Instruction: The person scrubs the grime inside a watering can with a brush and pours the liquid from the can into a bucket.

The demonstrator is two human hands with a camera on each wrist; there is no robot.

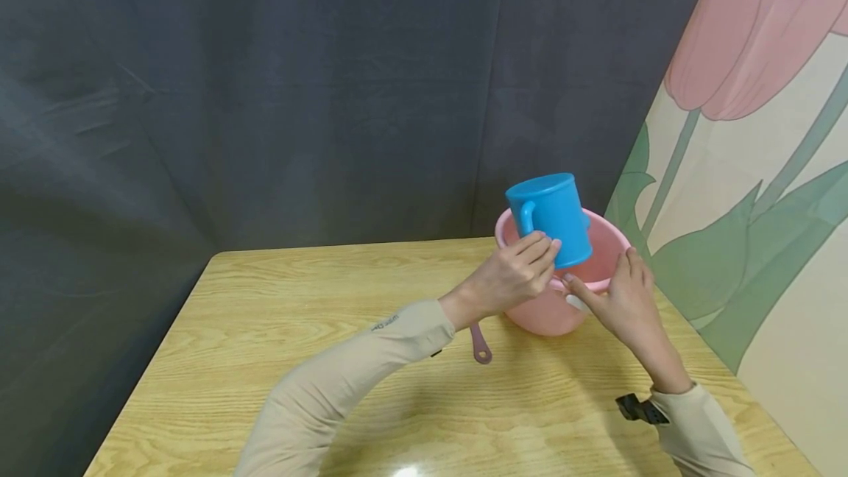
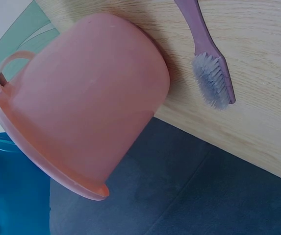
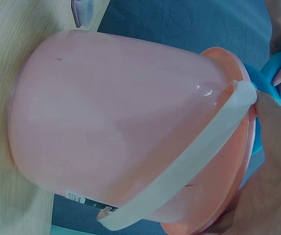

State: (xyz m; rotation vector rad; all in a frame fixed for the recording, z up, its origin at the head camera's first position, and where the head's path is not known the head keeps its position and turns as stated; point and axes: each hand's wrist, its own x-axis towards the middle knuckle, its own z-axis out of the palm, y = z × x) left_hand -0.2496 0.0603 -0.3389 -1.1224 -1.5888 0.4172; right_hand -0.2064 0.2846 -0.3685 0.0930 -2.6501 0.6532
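Observation:
My left hand (image 1: 520, 278) grips a blue plastic mug (image 1: 556, 223) by its handle, holding it tilted above the mouth of a pink bucket (image 1: 546, 315). Whether the mug's open end faces up or down I cannot tell. The bucket stands on the table, its white carry handle (image 3: 179, 169) hanging down the outside. At the bucket's near right rim, my right hand (image 1: 626, 300) holds on, thumb and fingers spread along the edge. Left of the bucket lies a scrubbing brush with a purple handle (image 1: 480, 344); its pale bristles (image 2: 210, 81) show in the left wrist view.
A wood-grain table (image 1: 298, 300) carries everything. Dark curtain (image 1: 331, 94) hangs along its far side. Close on the right stands a wall (image 1: 762, 168) painted with tulips. A black strap (image 1: 641, 409) sits at my right sleeve.

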